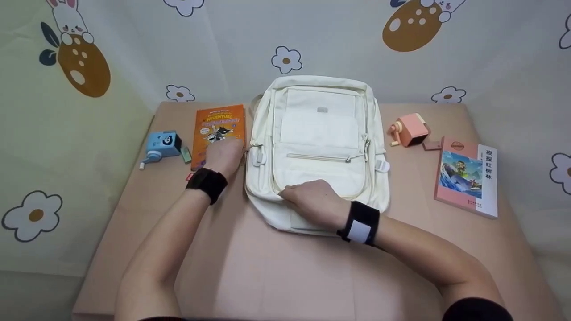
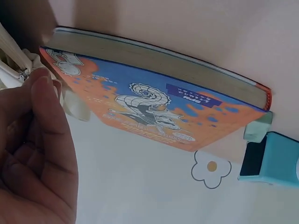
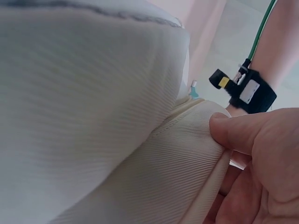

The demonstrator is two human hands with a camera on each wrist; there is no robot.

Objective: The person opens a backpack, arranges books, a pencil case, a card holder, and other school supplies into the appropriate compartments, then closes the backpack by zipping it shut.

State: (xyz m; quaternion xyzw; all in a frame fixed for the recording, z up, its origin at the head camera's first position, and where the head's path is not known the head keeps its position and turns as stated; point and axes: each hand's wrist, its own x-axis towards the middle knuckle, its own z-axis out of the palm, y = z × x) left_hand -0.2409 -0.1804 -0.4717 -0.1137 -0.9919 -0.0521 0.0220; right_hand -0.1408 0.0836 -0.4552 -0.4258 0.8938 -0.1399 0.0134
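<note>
A cream backpack (image 1: 319, 129) lies front side up in the middle of the table. My left hand (image 1: 225, 156) is at its left edge, partly over an orange book (image 1: 218, 116). In the left wrist view its thumb and fingers pinch together right beside a metal zipper slider (image 2: 22, 76); the pull itself is largely hidden by the fingertips. Low on the backpack's front, my right hand (image 1: 314, 200) holds the fabric. In the right wrist view, the thumb presses on a ribbed cream edge (image 3: 187, 144) with the fingers curled beneath.
On the left stand a blue pencil sharpener (image 1: 163, 145) and a small green block (image 1: 186, 154). A pink pencil sharpener (image 1: 410, 129), a small dark pink block (image 1: 431, 146) and a pink-and-white book (image 1: 468, 176) are on the right. Patterned curtain (image 1: 241, 40) hangs behind the table (image 1: 285, 276).
</note>
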